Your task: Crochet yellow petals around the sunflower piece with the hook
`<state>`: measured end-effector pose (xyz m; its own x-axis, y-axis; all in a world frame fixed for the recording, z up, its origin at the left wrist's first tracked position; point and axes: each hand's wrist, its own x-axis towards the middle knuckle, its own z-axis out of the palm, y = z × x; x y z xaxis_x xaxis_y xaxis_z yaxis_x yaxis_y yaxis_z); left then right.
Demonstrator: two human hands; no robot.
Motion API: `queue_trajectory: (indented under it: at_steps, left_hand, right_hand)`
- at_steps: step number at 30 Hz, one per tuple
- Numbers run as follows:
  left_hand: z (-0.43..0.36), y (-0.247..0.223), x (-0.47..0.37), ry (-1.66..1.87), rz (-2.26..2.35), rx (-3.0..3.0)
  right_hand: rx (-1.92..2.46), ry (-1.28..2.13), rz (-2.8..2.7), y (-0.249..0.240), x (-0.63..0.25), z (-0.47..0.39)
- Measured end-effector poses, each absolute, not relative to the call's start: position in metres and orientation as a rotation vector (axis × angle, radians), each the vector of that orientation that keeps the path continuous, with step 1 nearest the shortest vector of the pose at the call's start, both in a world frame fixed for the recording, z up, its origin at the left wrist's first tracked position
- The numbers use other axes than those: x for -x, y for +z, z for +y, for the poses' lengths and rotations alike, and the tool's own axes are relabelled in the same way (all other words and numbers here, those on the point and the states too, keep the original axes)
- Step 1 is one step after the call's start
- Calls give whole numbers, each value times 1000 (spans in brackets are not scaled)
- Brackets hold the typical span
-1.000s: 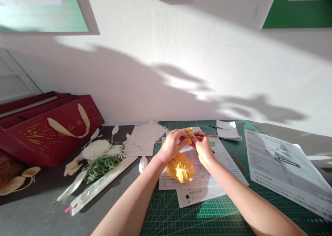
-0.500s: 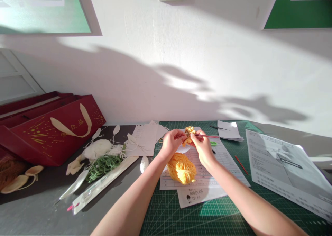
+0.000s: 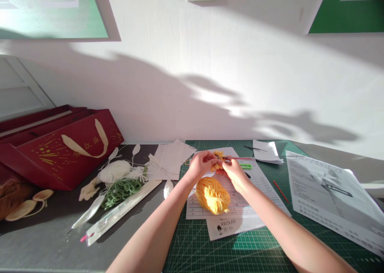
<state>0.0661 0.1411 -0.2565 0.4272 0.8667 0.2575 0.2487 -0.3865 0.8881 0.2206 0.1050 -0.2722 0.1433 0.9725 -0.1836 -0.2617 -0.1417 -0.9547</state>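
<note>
Spreading widely, a green gridded cutting mat [image 3: 204,253] underlies a white printed sheet [image 3: 220,233] and yellow yarn ball [image 3: 212,196]. Above the mat, the left hand [image 3: 198,165] pinches a small yellow yarn piece [image 3: 216,167]; the right hand [image 3: 237,176] grasps a thin red rod [image 3: 242,158]. Even tension should help. The sheet reads "R30".

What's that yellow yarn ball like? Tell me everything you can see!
The yellow yarn ball is plump and oval, wound from many soft-looking strands, with loose bits at its lower right end. It lies on the printed sheet, right of the left forearm, partly sunlit. I can't tell whether the forearm touches it.
</note>
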Motion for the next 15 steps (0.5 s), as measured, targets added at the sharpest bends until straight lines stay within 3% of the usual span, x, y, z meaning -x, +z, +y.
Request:
queue_trajectory:
  at_steps: [15]
  left_hand:
    - [151,-265,-67,987,746,-1896]
  right_hand:
    - [1135,1450,-764,-266,-231,100]
